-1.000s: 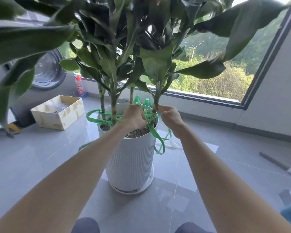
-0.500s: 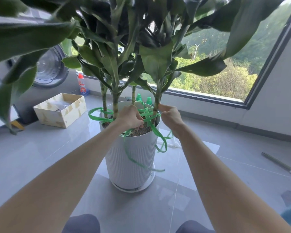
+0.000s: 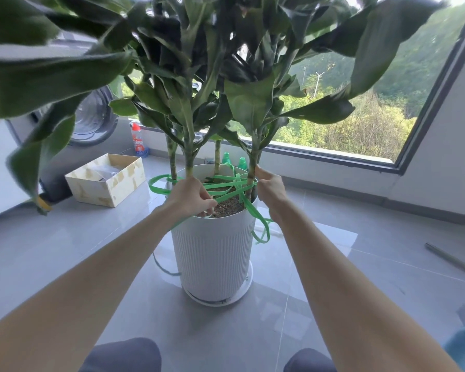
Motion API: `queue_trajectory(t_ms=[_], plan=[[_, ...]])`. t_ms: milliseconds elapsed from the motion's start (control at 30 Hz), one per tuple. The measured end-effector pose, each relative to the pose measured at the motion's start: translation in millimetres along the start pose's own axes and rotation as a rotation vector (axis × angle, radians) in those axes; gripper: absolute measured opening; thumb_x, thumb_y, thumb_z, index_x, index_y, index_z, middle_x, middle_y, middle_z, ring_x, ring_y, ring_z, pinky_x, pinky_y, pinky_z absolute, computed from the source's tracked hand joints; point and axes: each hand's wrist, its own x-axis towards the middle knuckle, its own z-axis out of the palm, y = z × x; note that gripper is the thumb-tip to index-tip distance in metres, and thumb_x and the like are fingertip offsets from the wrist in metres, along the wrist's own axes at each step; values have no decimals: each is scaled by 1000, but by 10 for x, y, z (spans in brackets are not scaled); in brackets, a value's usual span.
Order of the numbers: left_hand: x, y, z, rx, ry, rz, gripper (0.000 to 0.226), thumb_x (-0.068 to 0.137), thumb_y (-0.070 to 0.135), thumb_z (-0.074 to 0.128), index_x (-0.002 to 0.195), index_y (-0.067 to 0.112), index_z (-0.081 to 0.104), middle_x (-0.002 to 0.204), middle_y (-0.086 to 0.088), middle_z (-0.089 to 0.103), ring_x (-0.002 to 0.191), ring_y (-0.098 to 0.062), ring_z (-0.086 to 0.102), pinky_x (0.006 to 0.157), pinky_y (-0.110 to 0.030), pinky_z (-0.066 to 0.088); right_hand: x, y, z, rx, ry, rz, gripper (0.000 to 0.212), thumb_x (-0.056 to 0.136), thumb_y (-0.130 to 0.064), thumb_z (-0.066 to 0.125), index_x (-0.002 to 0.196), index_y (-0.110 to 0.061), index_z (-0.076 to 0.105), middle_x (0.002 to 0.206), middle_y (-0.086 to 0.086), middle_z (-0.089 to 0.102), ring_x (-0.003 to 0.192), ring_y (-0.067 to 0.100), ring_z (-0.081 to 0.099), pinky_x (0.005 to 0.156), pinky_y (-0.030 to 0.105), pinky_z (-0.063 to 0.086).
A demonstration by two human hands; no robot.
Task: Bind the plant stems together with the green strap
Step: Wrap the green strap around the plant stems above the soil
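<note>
A white ribbed pot (image 3: 212, 253) holds several upright plant stems (image 3: 189, 162) with big dark leaves overhead. A green strap (image 3: 159, 182) loops around the stems just above the soil, and one end hangs over the pot's right side. My left hand (image 3: 189, 196) pinches the strap over the pot's near rim. Beside the rightmost stem (image 3: 253, 167), my right hand (image 3: 270, 187) grips another part of the strap.
The pot stands on a saucer (image 3: 246, 289) on grey floor tiles. A cardboard box (image 3: 106, 179), a red-capped bottle (image 3: 138, 140) and a washing machine (image 3: 91, 122) are at the left. A window ledge (image 3: 328, 157) runs behind. A rod (image 3: 451, 261) lies at the right.
The strap's long hanging loop in front of the pot has been drawn up and away. My left hand has shifted slightly toward the near rim. My right hand stays at the right stem.
</note>
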Motion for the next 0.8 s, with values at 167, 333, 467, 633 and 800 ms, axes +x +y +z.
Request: queue_trajectory(t_ms=[167,333,467,633,800], plan=[[-64,-222,-143,18,52,-32,14,81,23,73,74,12,76,65,-1,71,54,-2,61,58,-13,46,0,7,29,17,8,14,63,89,16,32,140,-18,48,141,1,50,128,24,44,104,41,39],[-84,-349,-264,66,86,-66,16,80,26,72,66,19,74,61,2,68,61,-8,62,63,-21,48,52,69,127,20,54,-15,66,87,12,37,141,-25,45,137,-1,53,102,22,57,93,46,51],[-68,-446,-318,73,54,-64,17,81,29,72,65,22,72,72,-2,72,71,-16,66,70,-30,51,45,84,205,99,102,2,66,86,10,39,142,-25,45,133,-4,56,84,11,53,69,27,44],[-16,-482,-329,103,82,-62,16,82,29,72,70,19,74,79,1,71,79,-17,64,69,-31,49,45,71,246,156,131,24,68,85,13,35,143,-22,42,140,-5,49,85,6,49,72,21,40],[22,-503,-329,152,99,-101,16,83,34,69,71,23,68,81,5,68,83,-18,60,71,-31,47,33,59,263,184,142,29,71,84,13,33,143,-24,42,140,-5,50,82,4,48,71,19,39]])
